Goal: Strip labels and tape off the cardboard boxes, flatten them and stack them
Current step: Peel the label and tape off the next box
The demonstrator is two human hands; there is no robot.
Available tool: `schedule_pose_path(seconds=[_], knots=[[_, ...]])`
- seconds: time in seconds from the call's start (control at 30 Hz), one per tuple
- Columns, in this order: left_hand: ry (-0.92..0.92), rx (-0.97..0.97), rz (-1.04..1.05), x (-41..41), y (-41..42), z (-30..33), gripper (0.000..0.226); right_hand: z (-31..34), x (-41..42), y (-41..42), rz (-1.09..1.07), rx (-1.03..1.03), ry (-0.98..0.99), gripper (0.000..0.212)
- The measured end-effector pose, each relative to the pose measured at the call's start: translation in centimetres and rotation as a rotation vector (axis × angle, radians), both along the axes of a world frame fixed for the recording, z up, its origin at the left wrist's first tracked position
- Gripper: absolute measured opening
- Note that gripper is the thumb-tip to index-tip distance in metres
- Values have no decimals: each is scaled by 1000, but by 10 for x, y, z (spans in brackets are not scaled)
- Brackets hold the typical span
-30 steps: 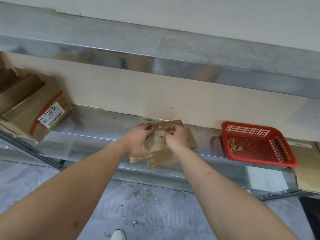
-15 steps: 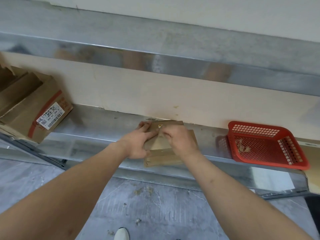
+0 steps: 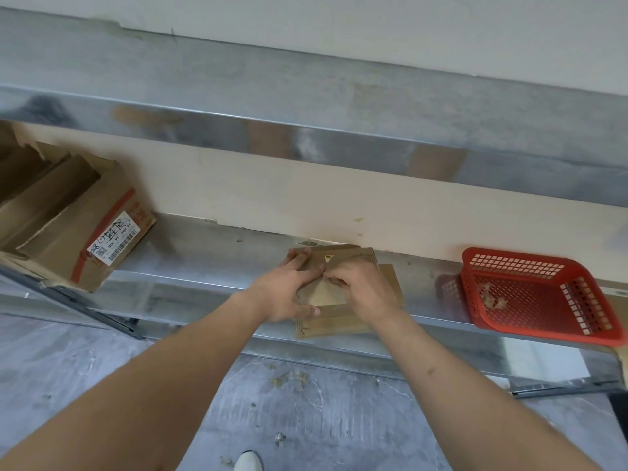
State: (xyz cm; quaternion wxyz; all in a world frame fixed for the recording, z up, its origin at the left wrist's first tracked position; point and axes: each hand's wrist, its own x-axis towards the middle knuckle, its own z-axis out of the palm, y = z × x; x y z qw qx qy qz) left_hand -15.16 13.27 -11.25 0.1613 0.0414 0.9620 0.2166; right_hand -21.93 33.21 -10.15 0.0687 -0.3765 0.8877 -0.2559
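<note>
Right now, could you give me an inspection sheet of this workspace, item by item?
Surface: metal shelf, scuffed, against a beige wall.
Job's things: flattened cardboard stack at shelf edge; open labelled box at left, red tape on it.
Clutter: red basket with scraps; debris on floor.
Hands: left hand presses the stack; right hand, fingers curled, picks at the top piece.
Cables: nothing seen.
Surroundings: upper metal shelf, grey floor.

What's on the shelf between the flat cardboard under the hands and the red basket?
Nothing stands there. In the head view, the stretch of metal shelf between the flattened cardboard and the red basket shows only bare metal with the basket's red reflection.
</note>
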Motion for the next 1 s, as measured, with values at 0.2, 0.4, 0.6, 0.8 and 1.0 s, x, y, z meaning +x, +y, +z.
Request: schedule_pose_path(seconds=[0.2, 0.4, 0.6, 0.8, 1.0], knots=[[-25, -195, -132, -10, -18, 26, 99, 10, -7, -4, -298, -16, -162, 22], [-49, -208, -160, -14, -23, 24, 94, 15, 1, -13, -349, 232, -17, 10], [-62, -167, -108, -13, -16, 22, 90, 11, 4, -26, -454, -54, -122, 20], [-88, -137, -114, -15, -18, 23, 83, 13, 6, -35, -277, -103, -289, 26], [-83, -110, -96, -15, -19, 23, 75, 8, 3, -35, -312, -142, -399, 36]])
